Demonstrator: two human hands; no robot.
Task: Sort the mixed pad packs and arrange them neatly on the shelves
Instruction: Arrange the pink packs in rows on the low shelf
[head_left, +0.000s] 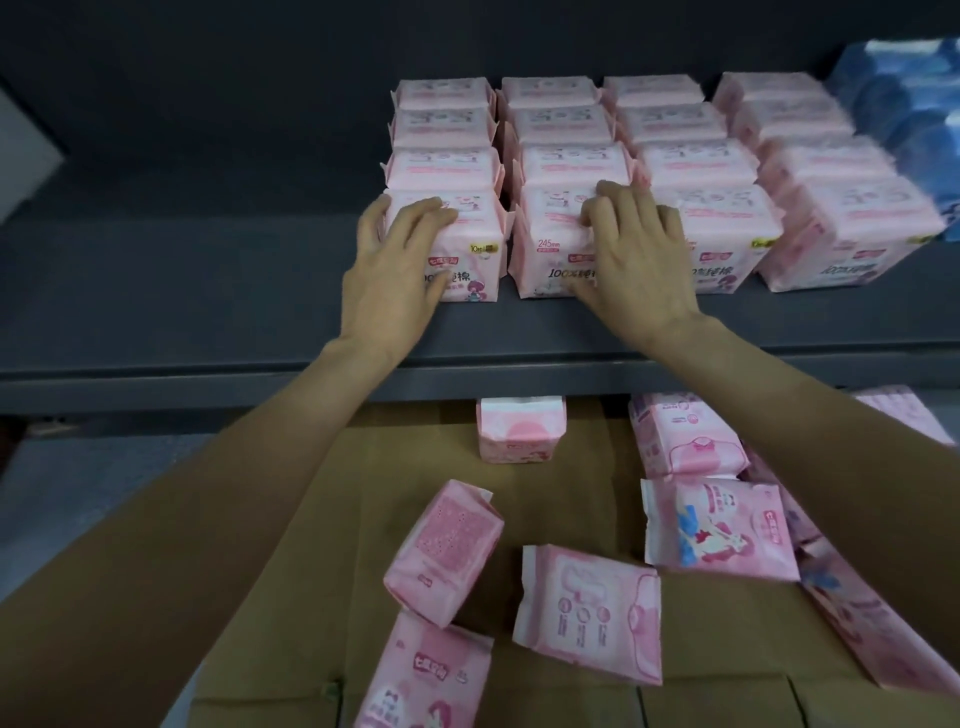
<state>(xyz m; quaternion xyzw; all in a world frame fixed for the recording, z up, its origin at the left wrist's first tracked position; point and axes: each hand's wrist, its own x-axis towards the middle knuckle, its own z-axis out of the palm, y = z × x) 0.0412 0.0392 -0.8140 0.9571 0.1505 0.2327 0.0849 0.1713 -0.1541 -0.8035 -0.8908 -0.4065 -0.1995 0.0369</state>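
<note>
Both arms reach up to the dark shelf (208, 291). The left hand (395, 275) lies flat with its fingers spread on the near pack of the left row (467, 260). The right hand (634, 260) rests on the near pack of the next row (545, 254), and its fingertips bend and press into the pack's top. That pack says "245mm" and "100". Pink packs stand in four neat rows going far back. Blue packs (904, 119) sit at the far right. Below, loose pink packs (587, 613) lie mixed up on brown cardboard (260, 571).
</note>
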